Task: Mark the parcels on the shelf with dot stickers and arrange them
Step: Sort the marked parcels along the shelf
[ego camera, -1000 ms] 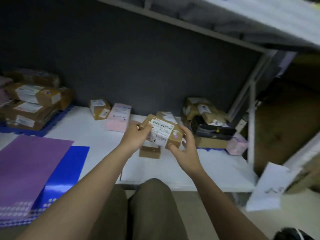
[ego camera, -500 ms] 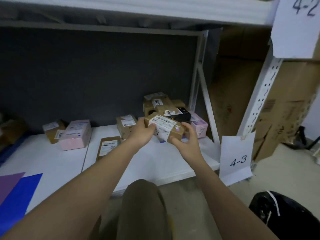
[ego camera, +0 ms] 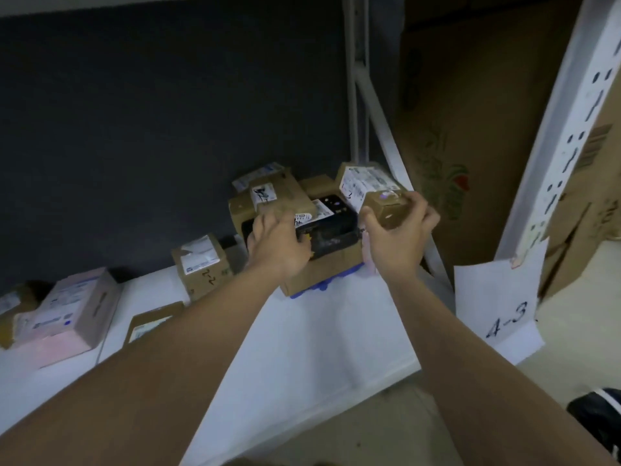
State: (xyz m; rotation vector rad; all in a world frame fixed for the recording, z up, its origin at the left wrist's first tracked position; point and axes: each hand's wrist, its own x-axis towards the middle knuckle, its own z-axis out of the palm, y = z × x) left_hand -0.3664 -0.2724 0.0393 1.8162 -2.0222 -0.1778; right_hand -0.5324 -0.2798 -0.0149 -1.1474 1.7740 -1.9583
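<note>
A small brown parcel [ego camera: 373, 193] w/ a white label and a purple dot sticker [ego camera: 383, 196] on its near end is gripped by the right hand [ego camera: 396, 237], fingers curled round its near end, thumb on the left side. It is held raised at the right end of the shelf [ego camera: 302, 334], just above and right of the parcel pile [ego camera: 295, 223]. The left hand [ego camera: 279, 243] is laid on the pile's black box [ego camera: 331, 230], fingers bent over the front top edge; whether it is actually gripped cannot be told. Further left on the shelf, a brown box marked 2-2 [ego camera: 201, 264], a flat brown parcel [ego camera: 151, 322] and a pink parcel [ego camera: 65, 314] are seen, well apart from the pile. A paper sign reading 4-3 [ego camera: 500, 311] is hung on the white upright [ego camera: 564, 136] at right.
</note>
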